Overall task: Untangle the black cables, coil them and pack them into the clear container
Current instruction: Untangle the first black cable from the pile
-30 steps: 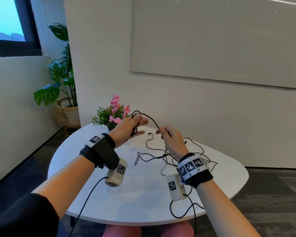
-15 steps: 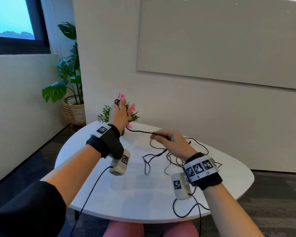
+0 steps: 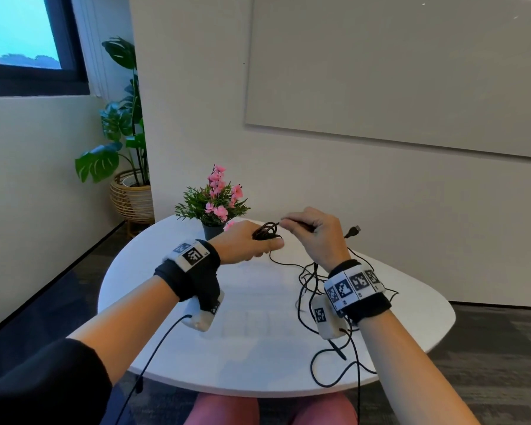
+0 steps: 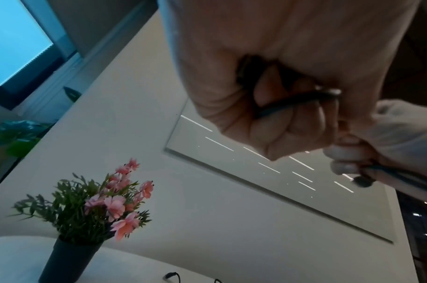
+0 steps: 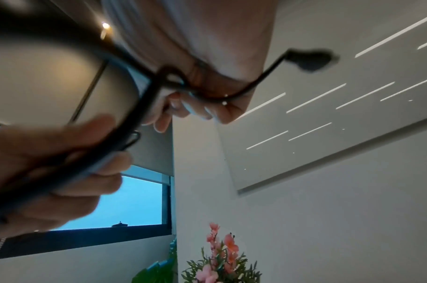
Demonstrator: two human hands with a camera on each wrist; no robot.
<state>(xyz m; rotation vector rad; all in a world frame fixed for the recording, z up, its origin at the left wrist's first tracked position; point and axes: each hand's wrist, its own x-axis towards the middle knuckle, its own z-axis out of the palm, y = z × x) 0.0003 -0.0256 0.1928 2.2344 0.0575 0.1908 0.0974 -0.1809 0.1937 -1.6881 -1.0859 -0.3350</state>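
Observation:
My left hand [image 3: 258,245] hovers over the far side of the white table [image 3: 258,363] with a small coil of black cable [image 3: 265,232] wound round its fingers. In the left wrist view the curled fingers [image 4: 268,122] hold the cable strand [image 4: 292,101]. My right hand [image 3: 292,225] is just right of the coil and pinches the same cable; its USB plug [image 3: 353,231] sticks out to the right. A loose tangle of black cables [image 3: 311,280] lies on the table under my right wrist. A faint clear container [image 3: 252,323] shows near the table's front middle.
A small pot of pink flowers [image 3: 213,210] stands at the table's back edge, close behind my left hand. A large leafy plant in a wicker basket [image 3: 132,197] is on the floor at the left. Thin wires [image 3: 334,363] trail from my wrist cameras over the front edge.
My left hand has come down from in front of the flowers towards my right hand, with the cable now wound in a small coil. The right hand has risen slightly and holds the strand close to the coil.

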